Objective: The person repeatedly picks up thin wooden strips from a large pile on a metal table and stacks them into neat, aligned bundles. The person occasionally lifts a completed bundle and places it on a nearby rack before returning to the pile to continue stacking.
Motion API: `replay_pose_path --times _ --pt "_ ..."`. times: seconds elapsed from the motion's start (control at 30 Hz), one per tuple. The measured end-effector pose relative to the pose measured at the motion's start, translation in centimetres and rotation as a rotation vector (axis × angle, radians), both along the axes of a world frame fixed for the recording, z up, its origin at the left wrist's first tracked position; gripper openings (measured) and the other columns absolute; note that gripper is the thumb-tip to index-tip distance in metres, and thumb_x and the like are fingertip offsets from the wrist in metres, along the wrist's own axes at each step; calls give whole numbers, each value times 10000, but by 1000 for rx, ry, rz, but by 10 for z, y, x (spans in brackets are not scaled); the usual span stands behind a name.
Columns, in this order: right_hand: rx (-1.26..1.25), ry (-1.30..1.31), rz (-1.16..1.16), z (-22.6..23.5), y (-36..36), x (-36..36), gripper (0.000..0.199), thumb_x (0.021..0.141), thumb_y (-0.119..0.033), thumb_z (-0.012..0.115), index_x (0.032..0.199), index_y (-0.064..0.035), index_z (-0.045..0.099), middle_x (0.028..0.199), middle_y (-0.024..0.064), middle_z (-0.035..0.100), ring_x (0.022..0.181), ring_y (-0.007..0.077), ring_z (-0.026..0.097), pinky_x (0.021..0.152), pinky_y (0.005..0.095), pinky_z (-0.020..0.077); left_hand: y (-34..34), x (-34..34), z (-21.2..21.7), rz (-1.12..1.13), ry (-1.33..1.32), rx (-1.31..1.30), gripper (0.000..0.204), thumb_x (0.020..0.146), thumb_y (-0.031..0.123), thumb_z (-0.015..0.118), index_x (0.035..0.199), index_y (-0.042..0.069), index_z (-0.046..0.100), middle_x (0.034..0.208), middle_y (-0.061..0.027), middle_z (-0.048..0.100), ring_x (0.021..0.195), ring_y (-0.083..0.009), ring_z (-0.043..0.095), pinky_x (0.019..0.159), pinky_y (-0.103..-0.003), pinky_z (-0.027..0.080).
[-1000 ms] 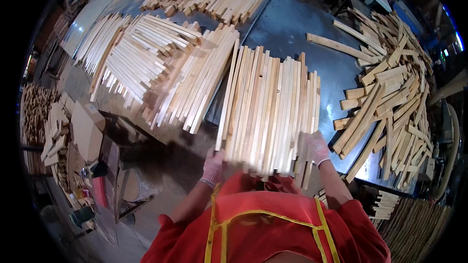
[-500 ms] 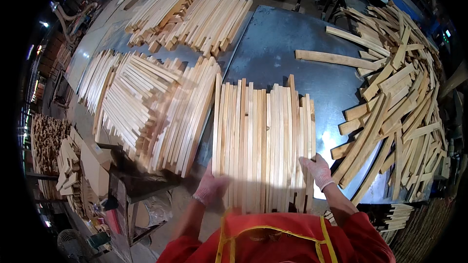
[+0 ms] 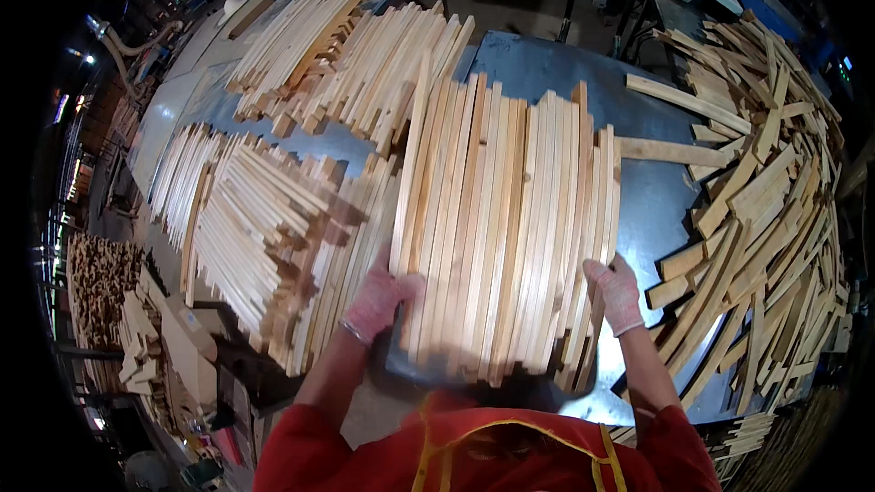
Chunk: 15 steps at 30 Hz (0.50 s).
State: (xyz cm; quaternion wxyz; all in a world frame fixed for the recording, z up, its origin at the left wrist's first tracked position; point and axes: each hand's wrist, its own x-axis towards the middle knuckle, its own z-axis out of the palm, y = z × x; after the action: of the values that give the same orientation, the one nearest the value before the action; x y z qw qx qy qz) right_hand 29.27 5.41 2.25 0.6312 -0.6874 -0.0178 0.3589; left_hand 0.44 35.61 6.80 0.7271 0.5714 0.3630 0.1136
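A wide row of pale wooden strips (image 3: 497, 228), laid side by side, sits between my two gloved hands over the dark metal tabletop (image 3: 538, 68). My left hand (image 3: 378, 299) is closed on the row's left edge, near its lower end, with the thumb on top. My right hand (image 3: 617, 293) presses in from the right edge, fingers bent round the outer strips. The strips' ends are uneven at top and bottom, and one at the left leans out of line. Whether the row is raised off the metal, I cannot tell.
Left of the row lie several stacked strips (image 3: 246, 210), some skewed. Farther back is another stack (image 3: 374, 64). A loose heap of offcuts (image 3: 738, 246) covers the table's right side, and one board (image 3: 670, 150) reaches toward the row. Bundled wood (image 3: 100, 287) stands at far left.
Both hands and the row between them have moved away from my body. The row now covers part of the board at the right, and bare metal shows below its near end.
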Motion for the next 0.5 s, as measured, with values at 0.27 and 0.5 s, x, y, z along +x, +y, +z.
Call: replay_pose_path --times 0.27,0.5 --pt "39 -243 62 -15 216 196 555 916 -301 769 1316 54 620 1137 146 715 986 184 665 868 338 546 294 193 -21 -236 -212 103 594 988 285 727 1503 62 534 1346 -166 676 1170 -276 692 987 -433 592" --pt "-529 -583 64 -55 369 241 742 929 -326 769 1532 11 498 1427 164 651 1292 234 621 1096 341 471 455 324 -53 -820 517 1254 377 1032 199 537 1386 168 661 1329 -181 700 1231 -380 661 1045 -441 551"
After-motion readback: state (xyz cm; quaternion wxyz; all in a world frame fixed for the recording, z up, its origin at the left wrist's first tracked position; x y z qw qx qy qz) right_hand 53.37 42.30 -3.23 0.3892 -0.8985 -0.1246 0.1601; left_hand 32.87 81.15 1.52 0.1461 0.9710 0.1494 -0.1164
